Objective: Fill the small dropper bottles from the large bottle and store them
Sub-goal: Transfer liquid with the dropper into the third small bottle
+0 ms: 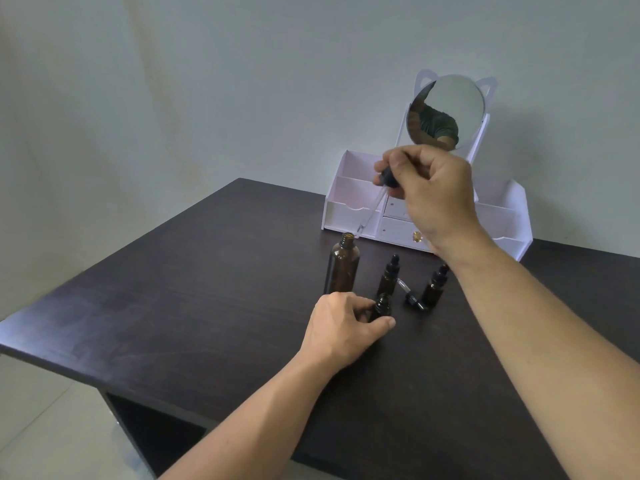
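The large amber bottle (342, 265) stands uncapped on the dark table (194, 306). My right hand (433, 195) holds a long glass dropper (372, 206) by its black bulb, tilted, with the tip just above the large bottle's mouth. My left hand (341, 327) grips a small open amber bottle (382, 306) on the table. Two capped small dropper bottles stand behind it, one in the middle (388, 277) and one to the right (435, 287). A loose small dropper cap (410, 295) lies between them.
A white organiser (349, 202) with compartments, small drawers and a round mirror (446, 112) stands at the table's back edge, just behind the bottles. The table's left and front edges drop off to a pale floor.
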Action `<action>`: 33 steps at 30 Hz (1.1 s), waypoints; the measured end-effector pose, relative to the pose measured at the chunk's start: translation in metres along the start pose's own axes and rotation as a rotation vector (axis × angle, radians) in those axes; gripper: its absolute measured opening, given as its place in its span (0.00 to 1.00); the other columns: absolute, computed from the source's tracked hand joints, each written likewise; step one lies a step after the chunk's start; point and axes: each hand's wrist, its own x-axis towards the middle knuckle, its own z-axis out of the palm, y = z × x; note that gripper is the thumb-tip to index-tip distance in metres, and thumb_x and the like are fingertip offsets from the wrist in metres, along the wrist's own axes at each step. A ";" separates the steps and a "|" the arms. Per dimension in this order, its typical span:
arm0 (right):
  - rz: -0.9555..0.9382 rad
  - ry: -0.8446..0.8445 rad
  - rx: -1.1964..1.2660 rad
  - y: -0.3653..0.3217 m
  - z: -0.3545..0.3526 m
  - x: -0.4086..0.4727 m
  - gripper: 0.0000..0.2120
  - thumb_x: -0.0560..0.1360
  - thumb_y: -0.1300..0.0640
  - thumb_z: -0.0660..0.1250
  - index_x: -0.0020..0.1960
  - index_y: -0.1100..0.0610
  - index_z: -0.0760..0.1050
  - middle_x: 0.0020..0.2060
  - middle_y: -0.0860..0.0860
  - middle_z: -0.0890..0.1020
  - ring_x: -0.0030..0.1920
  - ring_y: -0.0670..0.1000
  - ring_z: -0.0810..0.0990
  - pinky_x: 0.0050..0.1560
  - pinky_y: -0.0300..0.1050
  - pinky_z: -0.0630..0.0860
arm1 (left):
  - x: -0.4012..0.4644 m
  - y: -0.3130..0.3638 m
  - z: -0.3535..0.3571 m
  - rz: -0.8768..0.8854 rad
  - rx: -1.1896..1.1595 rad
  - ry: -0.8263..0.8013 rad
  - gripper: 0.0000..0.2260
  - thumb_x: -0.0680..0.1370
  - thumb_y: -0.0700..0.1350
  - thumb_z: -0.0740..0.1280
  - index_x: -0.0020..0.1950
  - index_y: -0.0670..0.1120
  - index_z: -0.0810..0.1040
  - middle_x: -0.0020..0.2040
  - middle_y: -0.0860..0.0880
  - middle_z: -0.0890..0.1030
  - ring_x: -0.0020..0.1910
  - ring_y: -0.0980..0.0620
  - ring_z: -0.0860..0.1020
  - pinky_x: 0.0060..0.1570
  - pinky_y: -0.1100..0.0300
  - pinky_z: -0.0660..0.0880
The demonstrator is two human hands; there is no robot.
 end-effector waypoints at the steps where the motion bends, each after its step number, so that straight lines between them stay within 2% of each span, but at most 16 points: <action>1: -0.007 -0.007 -0.023 -0.002 -0.005 -0.002 0.08 0.79 0.60 0.63 0.45 0.57 0.80 0.41 0.56 0.85 0.43 0.54 0.85 0.46 0.48 0.81 | 0.000 0.000 0.000 -0.002 0.000 -0.004 0.14 0.71 0.57 0.74 0.46 0.46 0.84 0.35 0.48 0.81 0.36 0.52 0.79 0.41 0.56 0.77; 6: 0.028 -0.057 -0.082 0.001 -0.023 -0.018 0.08 0.79 0.59 0.64 0.45 0.58 0.80 0.39 0.54 0.85 0.37 0.49 0.84 0.42 0.47 0.81 | 0.001 -0.001 0.001 0.006 0.003 0.007 0.13 0.70 0.57 0.74 0.44 0.48 0.85 0.33 0.50 0.80 0.32 0.56 0.76 0.38 0.57 0.76; 11: 0.069 -0.093 -0.113 0.008 -0.029 -0.032 0.07 0.79 0.59 0.65 0.44 0.57 0.80 0.39 0.52 0.85 0.36 0.47 0.84 0.37 0.40 0.79 | 0.000 -0.001 0.000 0.015 0.009 -0.003 0.15 0.71 0.57 0.74 0.50 0.48 0.85 0.34 0.50 0.81 0.34 0.55 0.79 0.39 0.61 0.77; 15: 0.086 -0.099 -0.114 0.013 -0.029 -0.038 0.07 0.79 0.59 0.65 0.45 0.58 0.80 0.40 0.53 0.85 0.37 0.48 0.84 0.39 0.38 0.79 | 0.000 0.000 0.000 0.015 0.016 0.000 0.15 0.71 0.57 0.74 0.51 0.49 0.85 0.34 0.51 0.80 0.34 0.56 0.78 0.39 0.60 0.77; 20: 0.114 -0.118 -0.094 0.022 -0.027 -0.044 0.06 0.78 0.60 0.66 0.45 0.56 0.81 0.39 0.51 0.85 0.39 0.46 0.85 0.42 0.40 0.82 | 0.000 0.000 0.000 0.004 -0.007 -0.006 0.17 0.71 0.56 0.74 0.55 0.48 0.84 0.34 0.51 0.80 0.34 0.57 0.77 0.39 0.63 0.77; 26: 0.095 -0.120 -0.051 0.026 -0.027 -0.047 0.07 0.77 0.66 0.65 0.44 0.65 0.82 0.39 0.59 0.85 0.40 0.57 0.85 0.45 0.44 0.83 | 0.000 0.001 0.000 0.002 -0.012 -0.017 0.17 0.72 0.56 0.74 0.56 0.48 0.84 0.36 0.49 0.81 0.36 0.53 0.80 0.41 0.58 0.80; 30: 0.100 -0.130 -0.056 0.025 -0.026 -0.047 0.08 0.78 0.65 0.65 0.44 0.63 0.82 0.39 0.58 0.85 0.40 0.56 0.85 0.46 0.45 0.83 | 0.000 0.001 -0.001 0.006 -0.013 -0.021 0.16 0.72 0.56 0.74 0.54 0.48 0.84 0.35 0.49 0.81 0.35 0.55 0.78 0.39 0.62 0.77; 33: 0.110 -0.123 -0.032 0.021 -0.027 -0.045 0.07 0.78 0.63 0.65 0.44 0.60 0.81 0.40 0.56 0.85 0.40 0.55 0.85 0.45 0.43 0.82 | -0.001 0.002 -0.001 0.013 -0.009 -0.012 0.16 0.72 0.56 0.74 0.54 0.47 0.84 0.36 0.49 0.81 0.37 0.53 0.80 0.41 0.60 0.78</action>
